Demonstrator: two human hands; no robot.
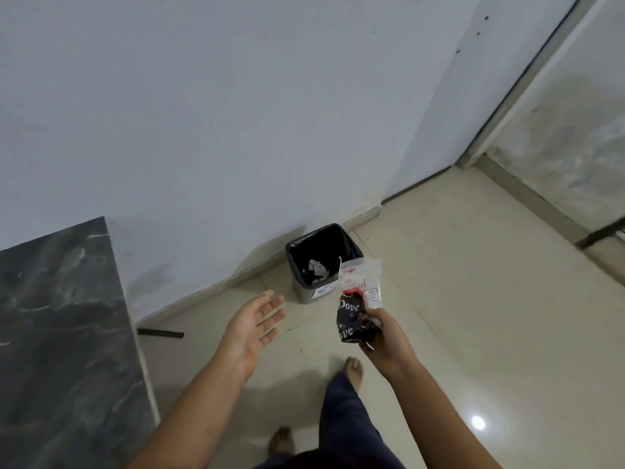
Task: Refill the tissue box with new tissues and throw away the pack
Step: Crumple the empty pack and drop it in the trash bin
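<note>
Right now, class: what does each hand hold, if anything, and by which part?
The right hand grips the crumpled pack by its lower, dark end; the clear end sticks up toward the bin. The left hand is open and holds nothing.

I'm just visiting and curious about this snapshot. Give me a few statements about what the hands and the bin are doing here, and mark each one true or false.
1. The right hand holds a crumpled pack with "Dove" printed on it. True.
2. The left hand grips a tissue box. False: it is open and empty, palm up.
3. The trash bin stands on the floor by the wall, lined with a black bag. True.
4. The bin is completely empty. False: some crumpled pale scraps lie inside.
5. The pack is already inside the bin. False: it is in the right hand, in front of the bin.
</note>
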